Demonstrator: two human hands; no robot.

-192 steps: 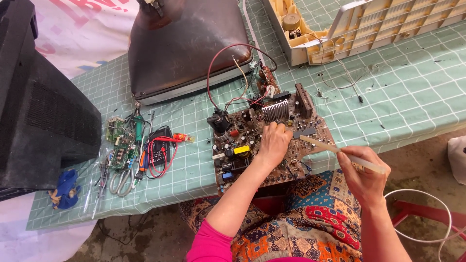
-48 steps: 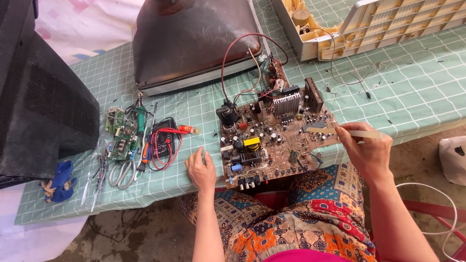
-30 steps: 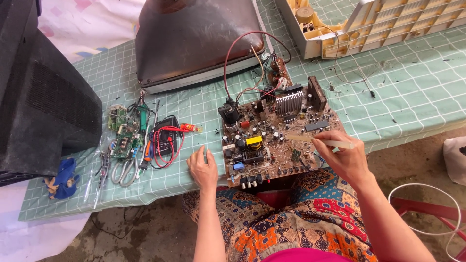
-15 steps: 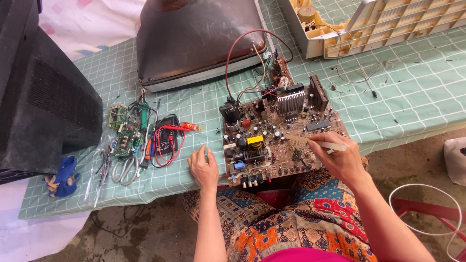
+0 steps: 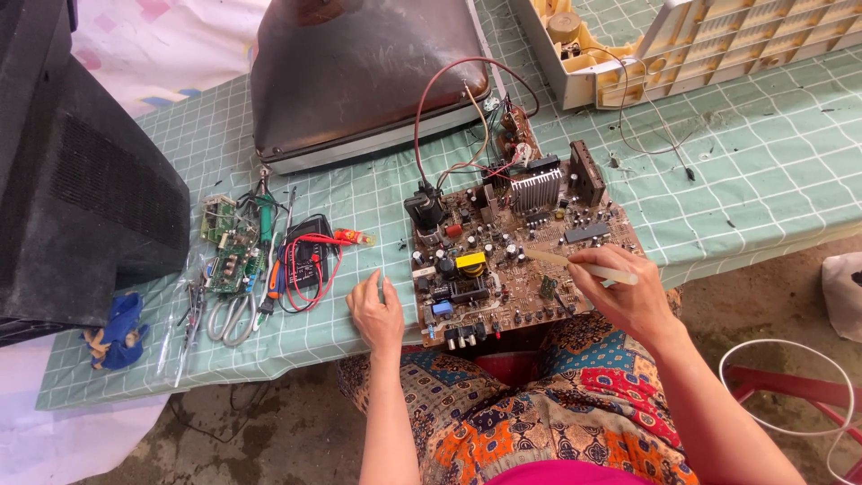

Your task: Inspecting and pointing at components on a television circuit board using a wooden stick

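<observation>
A brown circuit board (image 5: 516, 260) crowded with components lies at the table's front edge, wired by a red cable to a picture tube (image 5: 359, 72) behind it. My right hand (image 5: 624, 292) holds a pale stick-like tool (image 5: 579, 265) whose tip rests on the board's right half. My left hand (image 5: 377, 314) lies flat on the checked green tablecloth (image 5: 763, 171), fingers apart, just left of the board's front corner. It holds nothing.
Left of my hand lie a multimeter with red leads (image 5: 310, 260), small green boards (image 5: 226, 247), scissors (image 5: 229, 314) and pliers. A black television casing (image 5: 72, 189) fills the left. A cream plastic chassis (image 5: 682, 40) stands at the back right. A blue cloth (image 5: 117, 332) lies near the front-left edge.
My right hand has brought the pale tool from beside the board onto its right half. My left hand left the board seconds ago and now rests on the cloth.
</observation>
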